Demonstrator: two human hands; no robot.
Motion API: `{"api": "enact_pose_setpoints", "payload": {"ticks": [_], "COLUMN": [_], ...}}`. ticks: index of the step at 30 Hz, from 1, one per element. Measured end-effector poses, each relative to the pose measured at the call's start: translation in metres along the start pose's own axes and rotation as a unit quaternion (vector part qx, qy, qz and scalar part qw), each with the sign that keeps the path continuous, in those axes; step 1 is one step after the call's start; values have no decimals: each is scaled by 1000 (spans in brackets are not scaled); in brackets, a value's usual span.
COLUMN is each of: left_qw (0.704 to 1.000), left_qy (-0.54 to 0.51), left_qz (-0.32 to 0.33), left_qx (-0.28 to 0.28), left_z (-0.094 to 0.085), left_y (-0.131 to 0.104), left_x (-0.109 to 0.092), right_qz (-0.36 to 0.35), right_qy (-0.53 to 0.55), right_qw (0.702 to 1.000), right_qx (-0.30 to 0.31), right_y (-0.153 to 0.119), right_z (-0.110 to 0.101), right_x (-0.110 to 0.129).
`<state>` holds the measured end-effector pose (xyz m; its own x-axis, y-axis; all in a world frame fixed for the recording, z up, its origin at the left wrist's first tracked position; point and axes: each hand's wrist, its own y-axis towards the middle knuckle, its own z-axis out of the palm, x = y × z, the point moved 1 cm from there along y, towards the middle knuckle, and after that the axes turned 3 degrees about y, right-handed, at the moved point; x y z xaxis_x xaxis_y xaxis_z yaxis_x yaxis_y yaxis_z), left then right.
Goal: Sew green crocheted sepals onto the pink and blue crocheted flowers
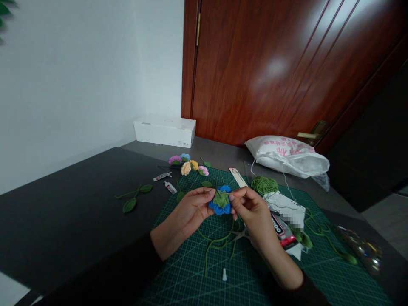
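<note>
A crocheted flower (220,205) with blue petals and a green back is held up over the cutting mat, its green side facing me. My left hand (197,206) is closed on the flower's left edge, thumb on top. At its right edge, my right hand (250,208) pinches a thin pale needle-like piece lying across the green part; whether it is a needle or yarn I cannot tell. Green yarn ends (216,244) lie on the mat below. Scissors (240,234) sit partly hidden beneath my right hand.
Several crocheted flowers (186,168) lie at the back, near two small glue tubes (171,187). Green leaves (130,205) are on the left. To the right are a yarn ball (264,185), a printed packet (282,231) and a white bag (287,156). A white nozzle (224,275) lies in front.
</note>
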<state>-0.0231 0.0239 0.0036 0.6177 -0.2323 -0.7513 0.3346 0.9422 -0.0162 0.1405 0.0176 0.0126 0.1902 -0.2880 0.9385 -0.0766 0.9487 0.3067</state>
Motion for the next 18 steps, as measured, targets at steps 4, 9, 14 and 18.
{"api": "enact_pose_setpoints", "payload": {"ticks": [4,9,14,18], "left_qw": [1000,1000,1000,1000], "left_qy": [-3,-19,-17,-18], "left_qz": [-3,-2,-5,-2], "left_qx": [0,-19,-21,-17], "left_z": [1,-1,0,1], "left_y": [0,1,0,0], "left_x": [-1,0,0,-1], "right_qz": [-1,-6,-12,-19], "right_qy": [3,7,6,3], "right_qw": [1000,1000,1000,1000], "right_qx": [0,2,3,-1], "right_y": [0,0,0,0], "right_z": [0,0,0,1], "right_x": [0,-1,-2,-2]}}
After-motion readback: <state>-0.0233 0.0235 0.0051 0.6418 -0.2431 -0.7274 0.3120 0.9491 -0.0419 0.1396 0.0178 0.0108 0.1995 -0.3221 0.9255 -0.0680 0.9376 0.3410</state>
